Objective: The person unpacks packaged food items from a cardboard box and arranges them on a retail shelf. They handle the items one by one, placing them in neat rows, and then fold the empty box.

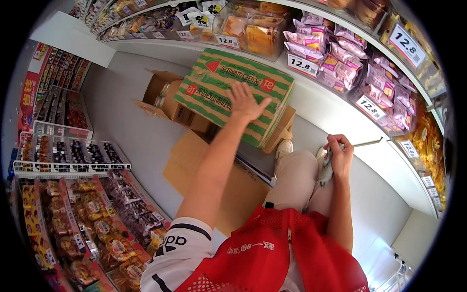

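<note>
My left hand [245, 103] lies palm down, fingers spread, over the top of a green-striped cardboard carton [208, 82] with a watermelon picture; it appears to rest on it. The carton sits aslant on other brown boxes, close to the shelf base. At the right, my right hand [340, 153] is closed on a crumpled grey cloth [325, 175] that hangs down over my knee.
An open brown carton [173, 104] with jars or clear packs stands left of the striped one. Flattened cardboard [237, 193] lies on the floor. Shelves of packaged bread [261, 34] and purple-wrapped snacks [343, 69] curve above and right. A display of packaged cakes [96, 208] stands lower left.
</note>
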Demonstrator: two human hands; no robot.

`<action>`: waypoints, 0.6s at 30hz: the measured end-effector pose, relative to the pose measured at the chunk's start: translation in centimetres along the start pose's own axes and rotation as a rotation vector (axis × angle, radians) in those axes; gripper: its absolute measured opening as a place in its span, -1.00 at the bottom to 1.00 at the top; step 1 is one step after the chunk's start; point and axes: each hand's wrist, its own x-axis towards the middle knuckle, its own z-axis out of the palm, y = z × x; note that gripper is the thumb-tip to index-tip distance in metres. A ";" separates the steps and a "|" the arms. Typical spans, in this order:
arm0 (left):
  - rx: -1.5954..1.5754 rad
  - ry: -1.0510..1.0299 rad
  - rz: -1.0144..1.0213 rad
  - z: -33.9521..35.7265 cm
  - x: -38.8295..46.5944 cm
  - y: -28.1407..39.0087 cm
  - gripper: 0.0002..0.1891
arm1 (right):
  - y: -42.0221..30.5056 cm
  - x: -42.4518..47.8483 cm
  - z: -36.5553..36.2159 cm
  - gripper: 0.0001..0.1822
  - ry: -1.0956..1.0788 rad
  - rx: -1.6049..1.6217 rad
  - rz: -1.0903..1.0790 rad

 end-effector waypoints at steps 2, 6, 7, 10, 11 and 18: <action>-0.105 0.113 0.124 1.7 -2.6 3.3 0.12 | 0.5 0.0 -0.3 -0.78 0.018 0.006 -0.025; -0.405 0.229 0.415 5.7 -8.9 8.0 -0.04 | 1.9 0.5 -1.4 -0.77 0.018 -0.081 -0.122; -0.532 0.102 0.486 6.1 -11.2 8.3 -0.12 | 1.4 0.3 -1.6 -0.77 0.010 -0.089 -0.086; -0.865 0.235 0.557 9.4 -19.2 6.9 -0.29 | 2.5 0.8 -3.2 -0.77 0.012 -0.099 -0.130; -0.856 0.277 0.541 9.3 -22.0 5.0 -0.32 | 2.4 0.6 -3.7 -0.77 0.007 -0.100 -0.122; -0.487 0.164 -0.539 17.8 -36.3 -11.7 0.03 | 2.3 1.3 -5.0 -0.77 -0.056 -0.075 -0.046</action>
